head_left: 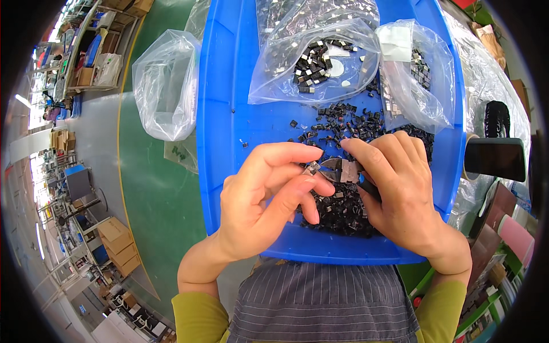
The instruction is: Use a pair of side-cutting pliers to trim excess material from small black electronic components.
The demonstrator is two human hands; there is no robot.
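My left hand (263, 197) pinches a small black-and-silver connector (311, 168) between thumb and fingers. Closed round the dark handles of a pair of cutting pliers (343, 171) is my right hand (397, 177). The pliers' jaws point left and reach close to the connector; whether they touch it I cannot tell. Both hands are over a blue plastic tub (223, 126). Beneath them lies a heap of small black parts (337, 214), with more loose black pieces (343, 123) spread farther back.
Inside the tub, a clear bag (263, 80) holds black-and-silver connectors, and another bag (434, 108) lies at its right. An empty-looking clear bag (166, 86) hangs outside the left wall. A phone-like dark device (495, 159) stands at the right edge. Shelving and cardboard boxes (118, 246) are far left.
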